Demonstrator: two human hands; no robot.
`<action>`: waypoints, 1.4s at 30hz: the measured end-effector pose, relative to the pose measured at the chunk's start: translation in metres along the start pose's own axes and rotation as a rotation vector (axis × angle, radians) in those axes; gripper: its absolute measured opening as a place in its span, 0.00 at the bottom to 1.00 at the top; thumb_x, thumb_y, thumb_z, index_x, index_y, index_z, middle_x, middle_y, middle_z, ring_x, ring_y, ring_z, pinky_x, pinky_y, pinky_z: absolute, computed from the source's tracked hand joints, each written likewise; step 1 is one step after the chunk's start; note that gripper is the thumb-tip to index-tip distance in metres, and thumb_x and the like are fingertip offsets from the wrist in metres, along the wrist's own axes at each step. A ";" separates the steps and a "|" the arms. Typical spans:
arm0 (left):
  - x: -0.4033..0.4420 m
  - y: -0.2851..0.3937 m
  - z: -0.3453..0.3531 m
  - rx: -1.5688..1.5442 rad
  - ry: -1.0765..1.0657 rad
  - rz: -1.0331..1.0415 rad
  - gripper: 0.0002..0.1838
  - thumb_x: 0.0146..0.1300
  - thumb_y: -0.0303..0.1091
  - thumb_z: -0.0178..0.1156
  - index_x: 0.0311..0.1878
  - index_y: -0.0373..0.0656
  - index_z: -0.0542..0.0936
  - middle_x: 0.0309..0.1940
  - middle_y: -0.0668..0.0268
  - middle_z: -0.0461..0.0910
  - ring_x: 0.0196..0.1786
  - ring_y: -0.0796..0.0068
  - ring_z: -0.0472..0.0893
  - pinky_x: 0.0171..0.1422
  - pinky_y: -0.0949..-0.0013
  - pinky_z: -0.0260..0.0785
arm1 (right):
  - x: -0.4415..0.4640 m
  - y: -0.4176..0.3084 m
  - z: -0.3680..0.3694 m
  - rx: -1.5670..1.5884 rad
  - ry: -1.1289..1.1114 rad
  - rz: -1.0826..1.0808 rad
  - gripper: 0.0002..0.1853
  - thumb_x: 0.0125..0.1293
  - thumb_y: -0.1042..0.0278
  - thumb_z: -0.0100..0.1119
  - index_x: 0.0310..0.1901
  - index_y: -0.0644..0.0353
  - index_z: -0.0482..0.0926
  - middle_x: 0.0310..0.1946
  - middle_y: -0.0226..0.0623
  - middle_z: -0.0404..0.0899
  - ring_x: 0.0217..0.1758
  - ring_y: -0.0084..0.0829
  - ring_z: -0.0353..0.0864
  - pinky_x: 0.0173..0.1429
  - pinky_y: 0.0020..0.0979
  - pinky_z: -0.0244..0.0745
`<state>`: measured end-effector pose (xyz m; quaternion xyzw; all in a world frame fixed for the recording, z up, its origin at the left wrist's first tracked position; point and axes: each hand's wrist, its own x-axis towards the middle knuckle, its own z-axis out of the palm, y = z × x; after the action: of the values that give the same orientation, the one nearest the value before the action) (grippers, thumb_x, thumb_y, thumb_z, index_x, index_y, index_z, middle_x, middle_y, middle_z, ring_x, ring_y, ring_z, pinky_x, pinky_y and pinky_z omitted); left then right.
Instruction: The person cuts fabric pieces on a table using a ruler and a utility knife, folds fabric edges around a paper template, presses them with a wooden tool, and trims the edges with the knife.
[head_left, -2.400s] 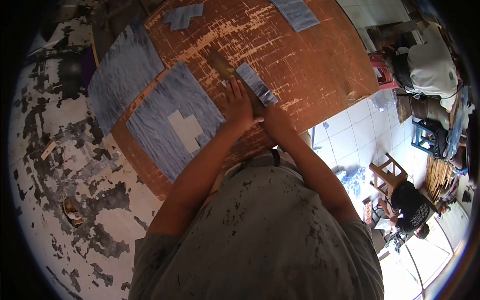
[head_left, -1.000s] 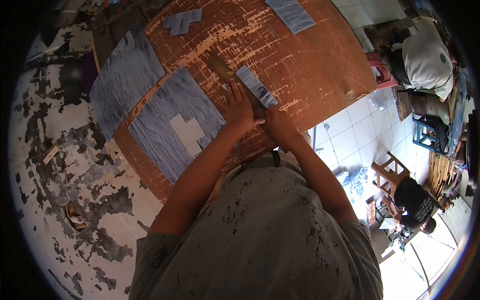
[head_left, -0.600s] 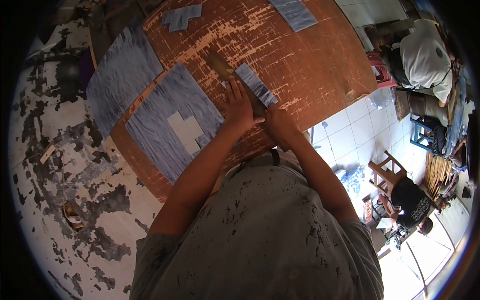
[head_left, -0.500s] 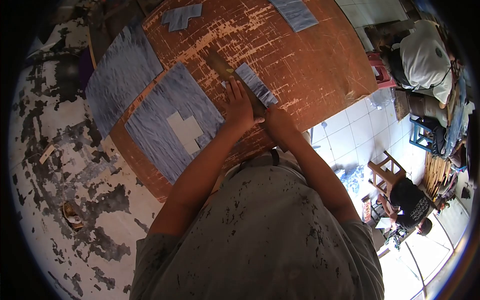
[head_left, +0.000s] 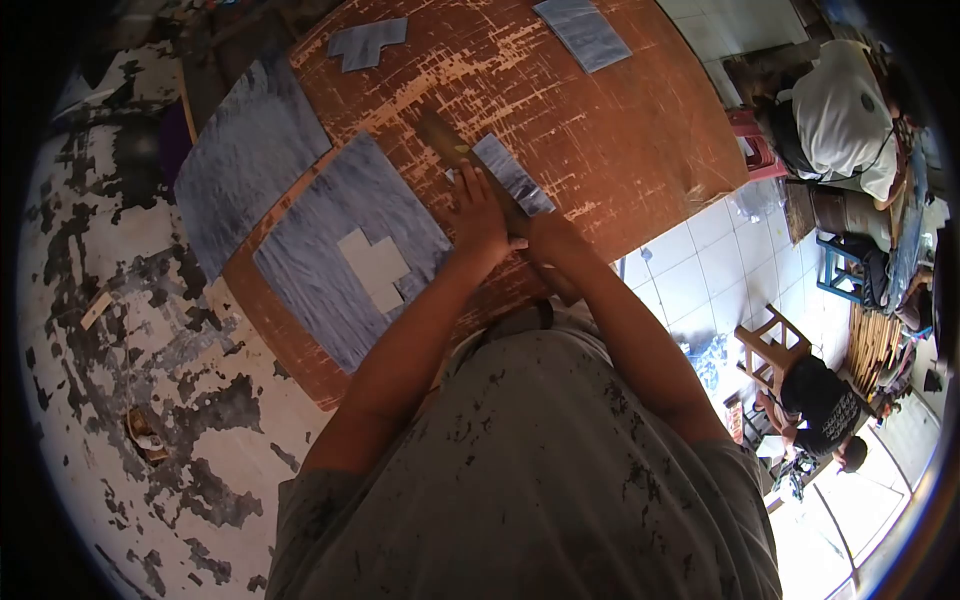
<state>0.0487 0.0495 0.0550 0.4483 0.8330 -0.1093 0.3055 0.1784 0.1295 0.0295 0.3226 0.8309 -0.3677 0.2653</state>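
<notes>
My left hand (head_left: 481, 218) lies with outstretched fingers on a long, brownish flat bar (head_left: 440, 135), pressing it against the worn table. Just right of it, my right hand (head_left: 556, 240) is closed low on the bar's right side; whatever its fingers hold is hidden. A narrow strip of grey-blue marbled sheet (head_left: 512, 172) lies along the bar, its near end at my right hand. To the left lies a large marbled sheet (head_left: 350, 230) with a stepped cut-out showing a pale surface (head_left: 373, 268).
Another marbled sheet (head_left: 250, 160) overhangs the left side of the scratched brown table (head_left: 640, 140). A stepped offcut (head_left: 367, 44) and a rectangular piece (head_left: 583, 35) lie at the far side. At right are a wooden stool (head_left: 773, 345), a blue stool (head_left: 838, 268) and two people.
The view has shifted slightly. My right hand now covers a little more of the narrow strip's near end, while my left hand stays on the bar.
</notes>
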 end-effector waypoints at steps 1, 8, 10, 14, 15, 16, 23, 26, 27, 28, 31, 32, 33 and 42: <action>-0.001 0.000 0.001 -0.001 0.002 -0.002 0.85 0.46 0.67 0.85 0.87 0.26 0.36 0.90 0.41 0.23 0.92 0.40 0.34 0.78 0.14 0.55 | -0.003 -0.002 -0.002 -0.002 0.001 -0.002 0.18 0.68 0.65 0.65 0.52 0.71 0.88 0.52 0.66 0.87 0.58 0.60 0.89 0.59 0.52 0.87; 0.000 0.001 0.001 0.027 0.026 -0.007 0.85 0.46 0.68 0.84 0.87 0.26 0.37 0.90 0.42 0.25 0.92 0.41 0.36 0.79 0.17 0.57 | -0.014 -0.006 -0.009 -0.013 -0.018 0.058 0.19 0.69 0.63 0.65 0.52 0.69 0.89 0.52 0.64 0.88 0.58 0.60 0.90 0.60 0.52 0.86; 0.001 0.000 0.001 0.044 0.010 -0.011 0.85 0.46 0.69 0.84 0.87 0.26 0.38 0.90 0.42 0.26 0.92 0.41 0.36 0.79 0.18 0.58 | -0.017 -0.003 -0.007 -0.028 -0.027 0.042 0.17 0.72 0.65 0.62 0.54 0.69 0.88 0.53 0.63 0.88 0.58 0.59 0.90 0.60 0.53 0.86; 0.003 -0.002 0.007 0.019 0.080 0.013 0.85 0.46 0.71 0.83 0.87 0.26 0.38 0.90 0.41 0.26 0.92 0.39 0.36 0.78 0.17 0.59 | -0.023 0.001 -0.009 0.157 0.001 0.221 0.25 0.72 0.53 0.60 0.55 0.69 0.87 0.50 0.64 0.88 0.59 0.60 0.89 0.61 0.53 0.85; 0.000 -0.001 0.008 0.041 0.064 0.008 0.85 0.46 0.71 0.82 0.87 0.25 0.38 0.90 0.40 0.26 0.92 0.38 0.36 0.78 0.17 0.59 | -0.029 0.000 -0.010 0.135 -0.059 0.204 0.22 0.76 0.59 0.58 0.59 0.69 0.85 0.52 0.62 0.88 0.59 0.60 0.89 0.63 0.55 0.84; 0.001 -0.001 0.006 0.038 0.073 0.005 0.85 0.46 0.71 0.82 0.87 0.25 0.38 0.90 0.40 0.26 0.92 0.38 0.36 0.78 0.17 0.59 | -0.023 0.010 -0.001 0.130 -0.052 0.199 0.22 0.76 0.59 0.58 0.59 0.69 0.85 0.52 0.62 0.88 0.59 0.60 0.89 0.63 0.55 0.84; -0.004 0.000 0.001 0.052 0.069 0.040 0.84 0.46 0.72 0.82 0.86 0.23 0.42 0.89 0.35 0.28 0.91 0.34 0.38 0.77 0.18 0.61 | -0.050 0.007 -0.020 0.111 0.249 0.086 0.20 0.77 0.58 0.58 0.61 0.64 0.81 0.52 0.62 0.86 0.56 0.65 0.86 0.58 0.58 0.82; -0.003 -0.002 0.001 0.039 0.058 0.035 0.84 0.46 0.71 0.82 0.86 0.22 0.43 0.89 0.34 0.28 0.91 0.34 0.38 0.77 0.19 0.61 | -0.045 -0.002 -0.016 0.206 0.505 0.013 0.21 0.78 0.60 0.57 0.65 0.65 0.76 0.60 0.61 0.78 0.57 0.65 0.85 0.58 0.60 0.82; -0.002 -0.002 0.000 0.041 0.055 0.038 0.84 0.45 0.71 0.83 0.86 0.22 0.43 0.89 0.35 0.28 0.91 0.33 0.38 0.77 0.19 0.61 | -0.044 -0.005 -0.014 0.130 0.539 -0.018 0.20 0.79 0.60 0.55 0.63 0.66 0.75 0.65 0.61 0.73 0.57 0.64 0.86 0.58 0.60 0.83; -0.002 -0.002 0.000 0.044 0.059 0.034 0.84 0.45 0.71 0.83 0.86 0.22 0.43 0.89 0.35 0.28 0.91 0.33 0.38 0.77 0.19 0.61 | -0.043 -0.010 -0.009 0.133 0.542 -0.023 0.20 0.79 0.60 0.55 0.63 0.66 0.75 0.65 0.61 0.73 0.57 0.64 0.86 0.58 0.60 0.83; -0.003 -0.002 0.005 0.058 0.059 0.028 0.85 0.43 0.71 0.84 0.86 0.22 0.43 0.89 0.35 0.28 0.91 0.34 0.39 0.77 0.20 0.62 | -0.042 -0.019 0.001 0.167 0.562 0.134 0.20 0.78 0.62 0.54 0.64 0.66 0.73 0.66 0.61 0.67 0.59 0.67 0.83 0.61 0.62 0.80; -0.003 -0.003 0.007 0.051 0.091 0.035 0.85 0.43 0.71 0.84 0.86 0.22 0.43 0.89 0.36 0.28 0.91 0.34 0.39 0.77 0.20 0.62 | -0.041 -0.020 0.002 0.229 0.562 0.145 0.21 0.77 0.63 0.56 0.64 0.67 0.73 0.66 0.61 0.68 0.60 0.67 0.83 0.62 0.62 0.80; -0.004 -0.004 0.009 0.044 0.123 0.042 0.86 0.42 0.70 0.84 0.86 0.23 0.42 0.89 0.36 0.28 0.91 0.35 0.39 0.77 0.20 0.62 | -0.040 -0.019 0.004 0.290 0.562 0.156 0.21 0.76 0.64 0.58 0.64 0.68 0.73 0.65 0.61 0.69 0.61 0.66 0.82 0.63 0.62 0.80; -0.002 -0.002 0.007 0.039 0.078 0.033 0.85 0.43 0.71 0.84 0.86 0.23 0.42 0.89 0.37 0.28 0.91 0.35 0.38 0.77 0.19 0.61 | -0.044 -0.013 -0.022 0.521 0.540 0.043 0.22 0.66 0.62 0.72 0.55 0.69 0.81 0.52 0.59 0.82 0.55 0.61 0.87 0.61 0.55 0.81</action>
<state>0.0510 0.0435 0.0509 0.4717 0.8345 -0.1026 0.2656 0.1932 0.1249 0.0773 0.4821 0.7425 -0.4627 -0.0466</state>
